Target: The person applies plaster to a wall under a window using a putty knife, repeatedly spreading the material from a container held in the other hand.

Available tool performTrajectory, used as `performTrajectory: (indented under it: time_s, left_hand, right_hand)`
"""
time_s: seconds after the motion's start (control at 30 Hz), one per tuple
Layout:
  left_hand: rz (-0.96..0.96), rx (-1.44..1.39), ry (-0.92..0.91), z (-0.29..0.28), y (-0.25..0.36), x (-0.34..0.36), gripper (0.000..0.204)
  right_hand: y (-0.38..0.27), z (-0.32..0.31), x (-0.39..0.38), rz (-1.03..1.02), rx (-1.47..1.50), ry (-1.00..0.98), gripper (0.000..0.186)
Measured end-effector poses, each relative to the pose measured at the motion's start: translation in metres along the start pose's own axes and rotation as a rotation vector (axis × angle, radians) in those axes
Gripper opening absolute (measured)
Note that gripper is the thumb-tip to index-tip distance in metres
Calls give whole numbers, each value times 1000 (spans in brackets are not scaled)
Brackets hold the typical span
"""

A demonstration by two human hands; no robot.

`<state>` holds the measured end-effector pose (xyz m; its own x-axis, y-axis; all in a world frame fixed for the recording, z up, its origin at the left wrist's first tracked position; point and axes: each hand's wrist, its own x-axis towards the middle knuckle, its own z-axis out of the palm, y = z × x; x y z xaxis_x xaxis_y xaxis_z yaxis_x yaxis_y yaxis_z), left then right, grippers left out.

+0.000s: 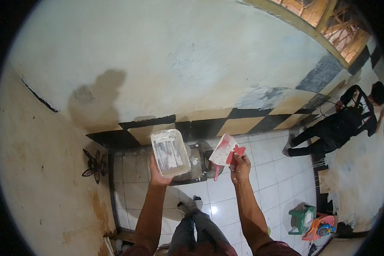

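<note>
My left hand is wrapped round the lower left side of a translucent white plastic tub. White paste is smeared over the tub's bottom and walls. In my right hand is a red plastic putty spreader, pinched by its notched grip. White putty coats most of the spreader's blade. Tub and spreader are held apart, in front of the wall and above a stove. A pink handle sticks out below the spreader; what it belongs to is mostly hidden.
The wall has black and tan painted squares, some smeared with white. A co-worker in dark clothes stands at the far right wall. A green stool and an orange-red plastic item sit on the white tiled floor. A dark metal rack is at left.
</note>
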<state>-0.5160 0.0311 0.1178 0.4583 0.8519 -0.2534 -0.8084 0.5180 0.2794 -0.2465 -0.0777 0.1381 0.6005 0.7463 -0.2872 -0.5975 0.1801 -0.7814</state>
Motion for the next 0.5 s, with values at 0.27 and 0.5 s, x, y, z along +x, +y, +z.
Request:
performTrajectory:
  time_s: [0.27, 0.5]
  left_hand:
    - [178, 127, 189, -94, 10, 10, 39]
    - [234, 71, 318, -138, 10, 14, 46]
  right_hand:
    - [211, -74, 93, 261, -291, 95, 27]
    - [318, -46, 140, -198, -757, -31, 22]
